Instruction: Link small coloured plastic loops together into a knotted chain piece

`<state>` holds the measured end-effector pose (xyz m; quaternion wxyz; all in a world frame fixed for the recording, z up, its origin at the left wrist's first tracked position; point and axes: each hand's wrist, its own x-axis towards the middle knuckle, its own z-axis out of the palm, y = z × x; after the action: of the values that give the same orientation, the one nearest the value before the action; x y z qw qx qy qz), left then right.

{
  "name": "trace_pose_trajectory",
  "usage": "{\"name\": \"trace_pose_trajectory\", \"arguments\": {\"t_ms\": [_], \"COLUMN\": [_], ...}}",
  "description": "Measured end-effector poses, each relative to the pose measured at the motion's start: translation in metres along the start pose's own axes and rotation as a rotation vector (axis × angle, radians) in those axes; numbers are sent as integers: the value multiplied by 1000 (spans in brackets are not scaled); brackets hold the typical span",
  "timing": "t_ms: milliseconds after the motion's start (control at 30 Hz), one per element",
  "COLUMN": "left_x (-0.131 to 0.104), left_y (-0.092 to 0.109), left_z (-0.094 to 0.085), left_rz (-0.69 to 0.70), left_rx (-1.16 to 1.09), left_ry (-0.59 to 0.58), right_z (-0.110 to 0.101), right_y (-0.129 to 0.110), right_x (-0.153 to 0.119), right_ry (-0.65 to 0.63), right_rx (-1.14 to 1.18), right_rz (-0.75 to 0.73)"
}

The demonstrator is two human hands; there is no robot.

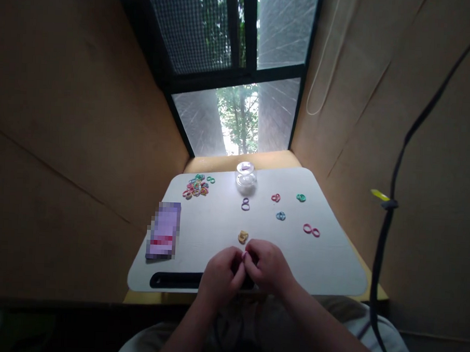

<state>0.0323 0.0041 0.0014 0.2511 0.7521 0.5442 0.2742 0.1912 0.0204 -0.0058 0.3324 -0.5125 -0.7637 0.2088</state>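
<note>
My left hand (223, 271) and my right hand (268, 265) meet near the front of the white table. Their fingertips pinch a small pink hair tie (244, 255), mostly hidden by the fingers. Just beyond them lies a clump of yellow hair ties (242, 236). Farther back is a purple pair of hair ties (245, 204). To the right lie small groups: red hair ties (275, 197), blue hair ties (280, 216), green hair ties (301, 198) and two deep-pink hair ties (311, 230). A mixed heap of hair ties (196, 188) sits at the back left.
A clear round jar (246, 178) stands at the back of the white table (213, 216). On the left lies a blurred purple phone-shaped object (164, 230). A black slot (176, 280) runs along the front edge. A dark strap (384, 239) hangs at right.
</note>
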Motion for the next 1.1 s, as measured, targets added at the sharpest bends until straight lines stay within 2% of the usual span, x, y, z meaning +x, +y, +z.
{"name": "trace_pose_trajectory", "arguments": {"t_ms": [467, 1100], "left_x": [-6, -7], "left_y": [-1, -9], "left_z": [-1, 4], "left_rz": [35, 62], "left_rx": [-52, -39], "left_ry": [95, 126], "right_z": [5, 13], "right_y": [-2, 2], "right_x": [-4, -6], "right_ry": [40, 78], "right_rx": [-21, -70], "right_rz": [8, -16]}}
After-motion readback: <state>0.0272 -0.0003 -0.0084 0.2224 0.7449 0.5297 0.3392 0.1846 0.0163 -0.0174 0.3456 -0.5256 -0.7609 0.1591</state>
